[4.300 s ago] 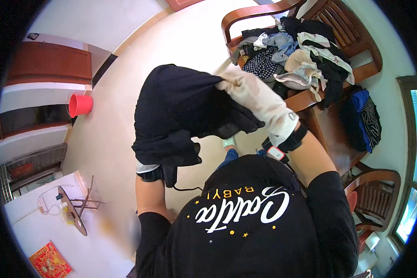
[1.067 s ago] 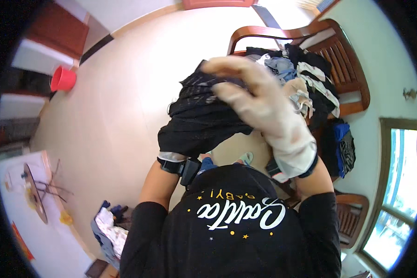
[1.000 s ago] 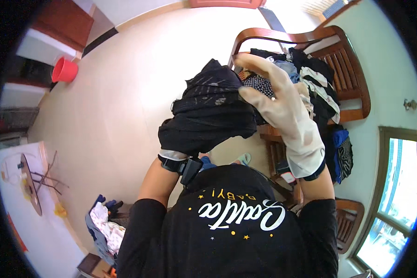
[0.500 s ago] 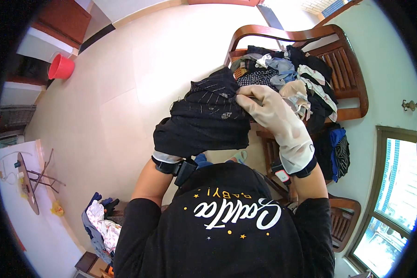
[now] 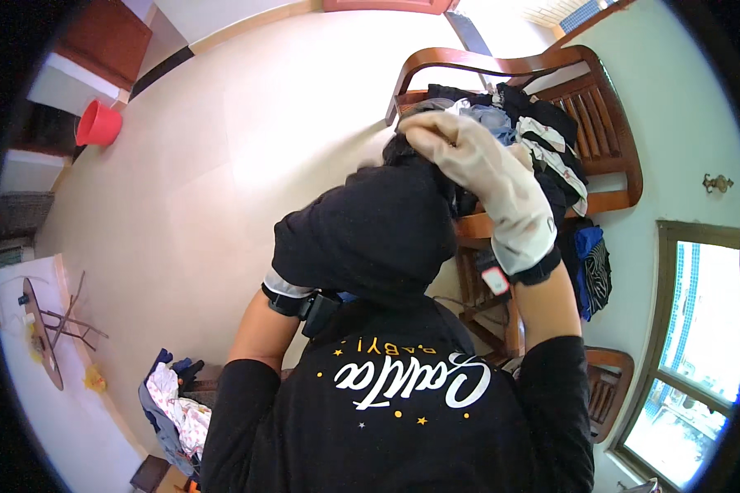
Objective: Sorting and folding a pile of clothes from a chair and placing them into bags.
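Observation:
A black garment [image 5: 362, 226] is bunched up in front of my chest, its kind not clear from the folds. My right hand [image 5: 485, 168], in a whitish glove, pinches the garment's far upper end with fingers closed. Only the glove cuff of my left hand [image 5: 286, 284] shows; the cloth hangs over its fingers and hides them. Just beyond my right hand, a heap of clothes [image 5: 544, 135] in black, blue and white lies on a wooden armchair [image 5: 444, 56].
Dark and blue clothes [image 5: 590, 267] hang on the right near the wall. More clothes [image 5: 177, 403] lie at the lower left. A red bucket [image 5: 99, 123] and an ironing board [image 5: 43, 333] stand on the left. Another wooden chair [image 5: 604, 390] is at the lower right.
My right hand has moved up and slightly left with the garment's end. The patterned, striped face has turned out of sight, and a plain black side now faces up.

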The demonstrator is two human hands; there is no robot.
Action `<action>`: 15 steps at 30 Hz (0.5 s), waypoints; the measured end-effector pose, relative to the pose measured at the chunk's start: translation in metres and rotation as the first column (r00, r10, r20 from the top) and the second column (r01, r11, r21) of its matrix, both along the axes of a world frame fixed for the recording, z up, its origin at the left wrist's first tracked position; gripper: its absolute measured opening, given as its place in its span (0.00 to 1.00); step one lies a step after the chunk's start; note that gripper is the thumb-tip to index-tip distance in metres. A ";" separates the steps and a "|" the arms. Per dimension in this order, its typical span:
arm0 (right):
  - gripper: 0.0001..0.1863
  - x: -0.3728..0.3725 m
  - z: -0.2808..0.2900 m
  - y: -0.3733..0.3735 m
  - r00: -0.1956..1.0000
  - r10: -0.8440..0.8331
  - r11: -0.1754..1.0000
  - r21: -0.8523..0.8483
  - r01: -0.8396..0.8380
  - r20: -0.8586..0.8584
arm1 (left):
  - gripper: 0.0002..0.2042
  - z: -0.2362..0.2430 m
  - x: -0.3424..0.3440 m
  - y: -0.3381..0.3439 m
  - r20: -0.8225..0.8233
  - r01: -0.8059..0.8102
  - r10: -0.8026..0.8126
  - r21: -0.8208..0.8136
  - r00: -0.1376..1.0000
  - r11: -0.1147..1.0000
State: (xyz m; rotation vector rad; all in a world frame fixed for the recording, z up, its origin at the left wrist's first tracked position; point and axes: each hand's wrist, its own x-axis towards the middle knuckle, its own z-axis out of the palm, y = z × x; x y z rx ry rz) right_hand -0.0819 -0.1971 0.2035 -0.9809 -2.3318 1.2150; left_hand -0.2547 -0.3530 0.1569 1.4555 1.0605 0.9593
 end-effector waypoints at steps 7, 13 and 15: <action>0.21 0.024 -0.027 -0.006 0.997 0.040 0.890 -0.452 -0.065 -0.066 | 0.29 0.010 0.004 0.005 -0.027 0.088 -0.087 0.029 0.996 0.996; 0.25 0.023 -0.053 -0.005 0.949 0.304 0.891 -0.379 -0.251 0.085 | 0.27 0.006 0.005 0.009 -0.046 0.117 -0.116 0.019 0.992 0.993; 0.23 0.022 -0.077 -0.008 0.914 0.381 0.825 -0.498 -0.267 0.141 | 0.27 0.006 0.001 0.007 -0.060 0.114 -0.113 0.010 0.992 0.993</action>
